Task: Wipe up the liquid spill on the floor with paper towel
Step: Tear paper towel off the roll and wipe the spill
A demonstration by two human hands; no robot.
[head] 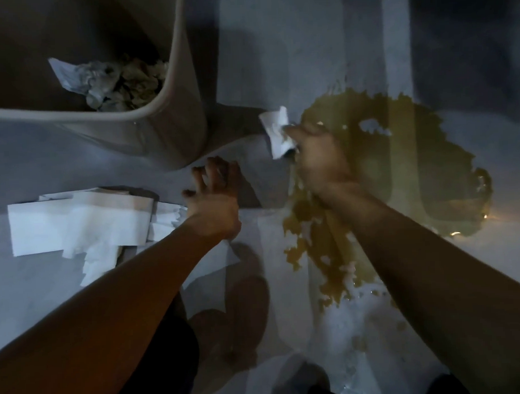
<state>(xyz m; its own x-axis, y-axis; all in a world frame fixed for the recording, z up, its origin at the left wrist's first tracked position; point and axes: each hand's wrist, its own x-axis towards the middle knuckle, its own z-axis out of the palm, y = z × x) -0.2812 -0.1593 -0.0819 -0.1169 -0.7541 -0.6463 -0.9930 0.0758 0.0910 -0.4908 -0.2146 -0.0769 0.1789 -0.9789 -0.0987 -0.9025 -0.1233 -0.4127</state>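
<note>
my right hand (316, 153) grips paper towel (277, 131) at spill (399, 162) edge | my left hand (214, 195) fingers spread, holding nothing | bin (173, 117) near

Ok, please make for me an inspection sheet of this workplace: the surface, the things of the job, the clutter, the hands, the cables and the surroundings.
Surface: grey floor, wet with a wide yellow-brown spill, most of it still there.
Job's things: stack of clean paper towels at left; one white towel piece at the spill's near-left edge.
Clutter: bin holds crumpled used towels.
Hands: right hand has its grip on the towel piece; left hand holds nothing, fingers spread near the stack.
Cables: nothing seen.
Surroundings: dim light, shadows on the floor.
</note>
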